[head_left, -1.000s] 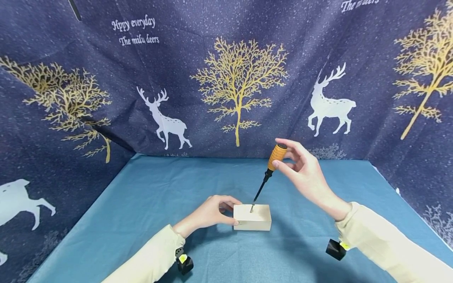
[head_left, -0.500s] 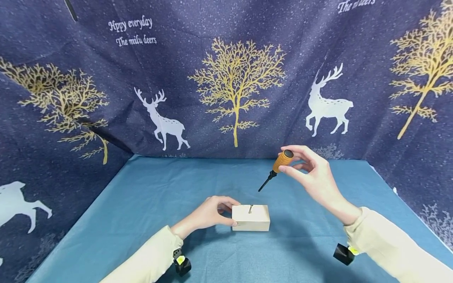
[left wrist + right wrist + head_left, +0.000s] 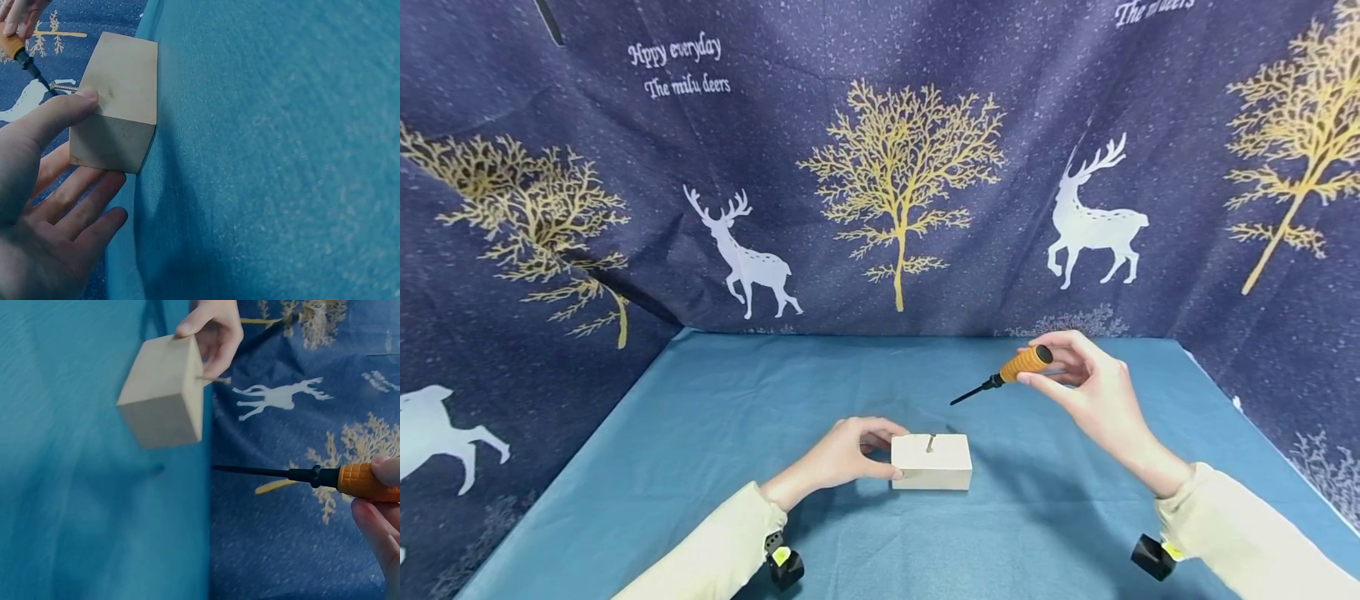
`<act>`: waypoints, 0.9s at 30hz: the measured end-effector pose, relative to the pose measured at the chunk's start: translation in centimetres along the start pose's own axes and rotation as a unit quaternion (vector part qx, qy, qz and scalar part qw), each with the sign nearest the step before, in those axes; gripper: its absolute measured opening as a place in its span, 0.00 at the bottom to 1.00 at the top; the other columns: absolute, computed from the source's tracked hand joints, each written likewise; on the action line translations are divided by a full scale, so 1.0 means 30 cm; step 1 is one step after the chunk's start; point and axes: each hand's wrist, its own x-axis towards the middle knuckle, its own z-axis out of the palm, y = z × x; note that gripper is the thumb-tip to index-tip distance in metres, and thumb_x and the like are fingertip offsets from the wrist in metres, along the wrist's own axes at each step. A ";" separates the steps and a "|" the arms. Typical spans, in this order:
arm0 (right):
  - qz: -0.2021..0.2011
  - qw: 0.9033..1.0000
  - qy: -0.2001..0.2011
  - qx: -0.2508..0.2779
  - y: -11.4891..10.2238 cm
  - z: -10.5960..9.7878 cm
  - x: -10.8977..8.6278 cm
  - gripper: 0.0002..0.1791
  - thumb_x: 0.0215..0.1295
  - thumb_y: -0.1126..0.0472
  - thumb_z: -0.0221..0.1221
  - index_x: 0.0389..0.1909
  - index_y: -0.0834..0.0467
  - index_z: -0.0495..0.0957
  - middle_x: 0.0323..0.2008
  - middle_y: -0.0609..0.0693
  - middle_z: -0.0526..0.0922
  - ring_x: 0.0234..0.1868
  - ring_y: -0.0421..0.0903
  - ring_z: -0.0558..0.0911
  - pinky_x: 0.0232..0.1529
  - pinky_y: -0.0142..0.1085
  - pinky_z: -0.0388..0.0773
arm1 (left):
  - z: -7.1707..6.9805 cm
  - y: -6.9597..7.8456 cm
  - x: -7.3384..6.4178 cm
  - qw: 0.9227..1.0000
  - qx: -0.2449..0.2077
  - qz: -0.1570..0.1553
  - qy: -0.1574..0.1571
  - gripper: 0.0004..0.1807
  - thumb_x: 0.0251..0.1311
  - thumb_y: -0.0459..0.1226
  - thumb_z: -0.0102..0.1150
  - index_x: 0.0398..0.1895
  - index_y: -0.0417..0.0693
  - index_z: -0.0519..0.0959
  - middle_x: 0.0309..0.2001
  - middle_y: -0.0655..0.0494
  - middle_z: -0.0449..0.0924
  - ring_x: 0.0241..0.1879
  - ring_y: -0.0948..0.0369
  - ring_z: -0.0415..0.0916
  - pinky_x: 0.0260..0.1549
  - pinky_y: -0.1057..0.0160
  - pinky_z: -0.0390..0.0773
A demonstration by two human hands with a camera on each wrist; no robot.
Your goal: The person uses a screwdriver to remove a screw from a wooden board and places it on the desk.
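A pale wooden block (image 3: 931,467) lies on the blue cloth, with a small metal screw (image 3: 931,442) standing up from its top. My left hand (image 3: 850,452) grips the block's left end, the thumb on the near face and the fingers behind. In the left wrist view the thumb presses the block (image 3: 125,78) near its edge. My right hand (image 3: 1093,387) holds a screwdriver (image 3: 1026,363) by its orange handle between thumb and fingers. Its black shaft slants down to the left, and the tip is in the air above and right of the screw, apart from it.
The blue cloth (image 3: 737,400) covers the table. Behind it hangs a dark blue curtain (image 3: 850,250) printed with deer and trees. A small black camera is worn at each wrist, below the cream sleeves (image 3: 1247,525).
The screwdriver's tip has come off the screw. My right hand has moved right and down, tilting the screwdriver flatter. My left hand still grips the block in place.
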 end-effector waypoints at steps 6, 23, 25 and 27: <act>-0.001 1.000 -0.004 -0.012 0.038 -0.002 -0.024 0.21 0.54 0.64 0.73 0.48 0.56 0.77 0.41 0.57 0.90 0.33 0.20 0.82 0.35 0.17 0.78 | 0.002 -0.003 0.001 1.000 0.001 0.002 0.002 0.26 0.52 0.44 0.74 0.56 0.56 0.81 0.49 0.54 0.86 0.48 0.57 0.84 0.52 0.49 0.81; 0.035 0.998 0.013 -0.045 0.121 -0.017 -0.086 0.21 0.53 0.63 0.73 0.44 0.60 0.73 0.40 0.61 0.89 0.33 0.13 0.77 0.33 0.14 0.76 | -0.005 0.001 -0.003 1.000 0.003 0.004 -0.002 0.27 0.53 0.44 0.74 0.57 0.54 0.81 0.50 0.54 0.86 0.48 0.57 0.84 0.52 0.50 0.81; 0.039 0.998 0.014 -0.050 0.129 -0.018 -0.094 0.22 0.53 0.63 0.74 0.43 0.60 0.73 0.39 0.62 0.89 0.33 0.13 0.76 0.33 0.13 0.75 | -0.004 -0.001 -0.002 1.000 0.003 0.006 -0.001 0.27 0.53 0.44 0.74 0.57 0.54 0.80 0.50 0.54 0.86 0.48 0.57 0.84 0.52 0.49 0.81; 0.044 0.998 0.011 -0.052 0.139 -0.019 -0.103 0.22 0.53 0.63 0.73 0.43 0.60 0.73 0.39 0.62 0.89 0.33 0.13 0.76 0.33 0.13 0.75 | -0.003 -0.003 -0.002 1.000 0.004 0.009 0.000 0.27 0.53 0.44 0.74 0.58 0.54 0.80 0.50 0.54 0.86 0.48 0.57 0.84 0.52 0.50 0.81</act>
